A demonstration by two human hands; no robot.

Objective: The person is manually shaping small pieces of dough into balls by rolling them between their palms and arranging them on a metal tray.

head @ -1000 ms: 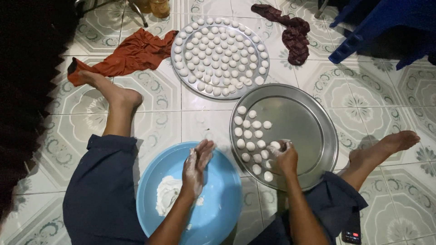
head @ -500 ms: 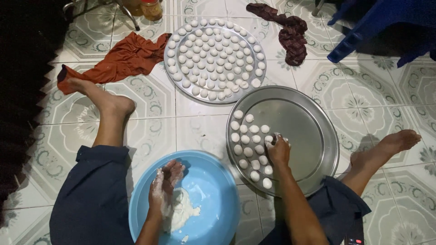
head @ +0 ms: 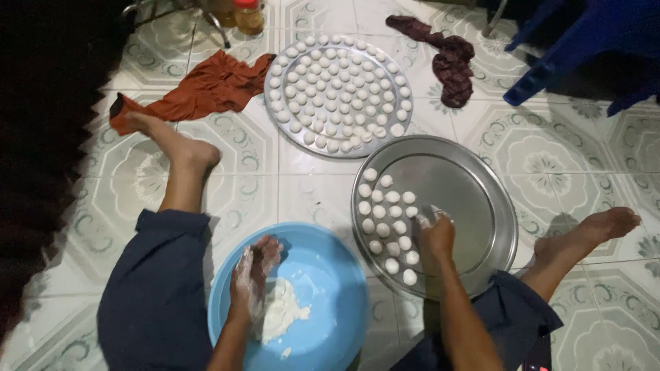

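A: Left hand (head: pixel 253 271)?
B: In the blue basin (head: pixel 330 275) at 7 o'clock, fingers curled, floury, touching the white dough lump (head: pixel 280 312).
A: Right hand (head: pixel 435 237)?
B: On the near steel tray (head: pixel 474 199), fingertips pinched on a dough ball (head: pixel 423 221). More dough balls lie in rows at the tray's 9 o'clock side.
A: Other tray?
B: Full tray (head: pixel 337 93) at 12 o'clock, orange cloth (head: pixel 206 89) at 10.

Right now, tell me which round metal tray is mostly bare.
The near tray, under the right hand: dough balls cover only its left side. The far tray is packed full.
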